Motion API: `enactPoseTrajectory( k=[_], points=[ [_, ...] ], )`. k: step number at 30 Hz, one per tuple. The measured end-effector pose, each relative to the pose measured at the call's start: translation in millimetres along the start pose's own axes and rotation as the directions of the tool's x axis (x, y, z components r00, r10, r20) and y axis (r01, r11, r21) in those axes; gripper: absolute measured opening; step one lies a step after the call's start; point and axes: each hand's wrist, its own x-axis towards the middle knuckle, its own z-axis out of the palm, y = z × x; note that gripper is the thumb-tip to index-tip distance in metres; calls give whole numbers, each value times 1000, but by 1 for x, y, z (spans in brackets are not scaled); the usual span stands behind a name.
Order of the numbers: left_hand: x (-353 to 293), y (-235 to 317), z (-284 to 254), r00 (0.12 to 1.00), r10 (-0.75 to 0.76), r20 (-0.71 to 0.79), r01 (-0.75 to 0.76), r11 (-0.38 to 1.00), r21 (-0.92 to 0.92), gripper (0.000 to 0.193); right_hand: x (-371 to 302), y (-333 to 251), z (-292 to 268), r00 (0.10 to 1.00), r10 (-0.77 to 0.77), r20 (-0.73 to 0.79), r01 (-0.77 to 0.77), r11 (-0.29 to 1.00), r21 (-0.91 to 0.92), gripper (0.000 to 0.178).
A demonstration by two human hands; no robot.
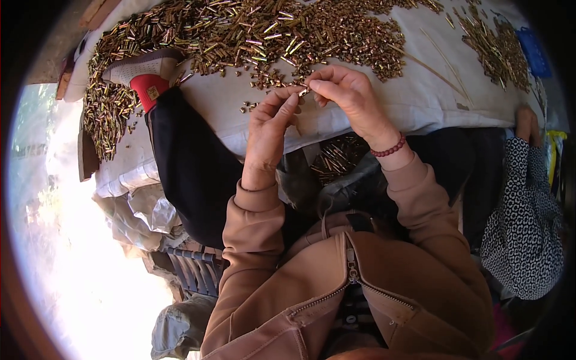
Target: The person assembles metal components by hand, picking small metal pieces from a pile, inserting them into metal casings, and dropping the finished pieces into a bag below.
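My left hand [270, 123] and my right hand [353, 99] meet over the near edge of a cloth-covered table [240, 129]. Thumb and fingers of both are pinched around a small shiny brass-coloured metal piece [304, 92], partly hidden by the fingertips. Just beyond them spreads a large heap of small brass-coloured metal parts [240, 36], some short and ring-like, others longer and rod-like. A few loose short pieces lie close to my left fingers. Below my hands, an opening in dark fabric [297, 180] shows longer thin metal pieces [342, 159].
Thin wooden sticks [433, 71] lie right of the heap. Farther right are another metal-parts pile [495, 51] and a blue container [533, 53]. A co-worker's patterned sleeve [522, 222] and hand [527, 123] are at right. A black-trousered leg [186, 156] with a grey shoe [141, 67] extends left.
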Motion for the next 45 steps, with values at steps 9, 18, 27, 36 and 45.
enactPoseTrajectory(
  k=[9, 18, 27, 36, 45],
  points=[
    [2, -2, -4, 993, -66, 95, 82, 981, -177, 20, 1, 4, -4, 999, 43, 32, -44, 999, 25, 17],
    [1, -4, -5, 989, -129, 67, 142, 959, -245, 20, 0, 0, -7, 998, 46, 50, -47, 999, 9, 18],
    [2, -5, -6, 989, -111, 93, 132, 955, -267, 19, 1, 0, -7, 998, 19, 61, -19, 1000, 0, 16],
    [1, -6, -4, 984, -148, 98, 171, 936, -309, 19, 0, -2, -7, 998, 35, 55, -33, 999, -38, 16],
    [3, -6, -2, 989, -127, 73, 143, 943, -301, 20, 1, 20, -15, 940, 276, 201, -334, 865, 374, 20]
  ],
)
